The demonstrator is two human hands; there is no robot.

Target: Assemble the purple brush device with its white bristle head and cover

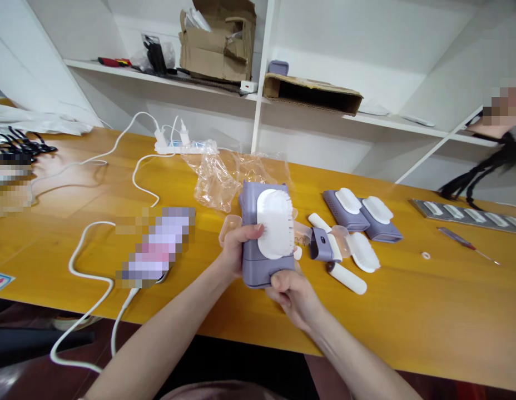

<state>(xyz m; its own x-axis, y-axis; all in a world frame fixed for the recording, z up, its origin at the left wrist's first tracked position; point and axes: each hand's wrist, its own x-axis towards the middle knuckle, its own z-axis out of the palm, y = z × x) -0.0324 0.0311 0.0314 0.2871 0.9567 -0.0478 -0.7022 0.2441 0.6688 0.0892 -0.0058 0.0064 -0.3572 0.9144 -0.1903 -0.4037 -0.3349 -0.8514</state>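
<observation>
Both hands hold a lilac plastic device (253,266) upright above the table, with a white oval pad (275,224) on its face. My left hand (241,250) grips its left side, fingertips resting on the pad's edge. My right hand (292,295) holds its lower end from below. Just right of them lie a small lilac part (323,246), a white oval pad (363,252) and a white rod-shaped piece (347,278). Two similar lilac units (345,211) with white pads rest further right. The device's back is hidden.
A crumpled clear plastic bag (214,180) lies behind my hands on the yellow wooden table (408,316). Further off are a power strip (185,147), white cables (91,272), a screwdriver (458,239), a long tray of white parts (466,216) and white shelves (350,125) holding cardboard.
</observation>
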